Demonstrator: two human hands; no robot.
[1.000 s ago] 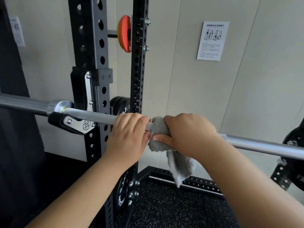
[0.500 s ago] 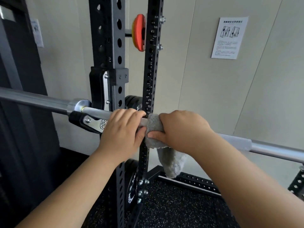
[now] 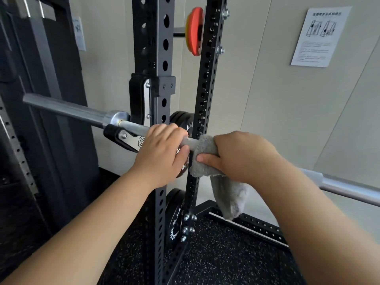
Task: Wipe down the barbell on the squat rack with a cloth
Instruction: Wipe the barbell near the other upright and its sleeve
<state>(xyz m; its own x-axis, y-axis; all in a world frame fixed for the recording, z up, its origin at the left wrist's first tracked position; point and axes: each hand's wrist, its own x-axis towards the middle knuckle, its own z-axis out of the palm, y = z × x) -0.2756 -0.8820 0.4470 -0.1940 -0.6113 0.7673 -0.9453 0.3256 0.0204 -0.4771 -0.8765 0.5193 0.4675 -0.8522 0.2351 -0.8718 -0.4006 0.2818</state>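
Observation:
A silver barbell (image 3: 67, 110) lies across the black squat rack (image 3: 153, 58), resting in a J-hook (image 3: 128, 138) at the left upright. My left hand (image 3: 162, 153) grips the bar just right of the hook. Beside it, my right hand (image 3: 236, 155) holds a grey cloth (image 3: 205, 159) wrapped round the bar, the cloth's loose end hanging below. The bar continues to the right past my right forearm (image 3: 349, 186).
A red plate (image 3: 192, 31) sits on a peg high on the rack. Black plates (image 3: 176, 219) are stored low between the uprights. Speckled rubber flooring (image 3: 216, 254) lies below. A paper notice (image 3: 318, 36) hangs on the beige wall. Dark equipment (image 3: 30, 140) stands at the left.
Both hands and the cloth have slid left along the bar toward the J-hook. The view has turned left, so the bar's left sleeve end now shows.

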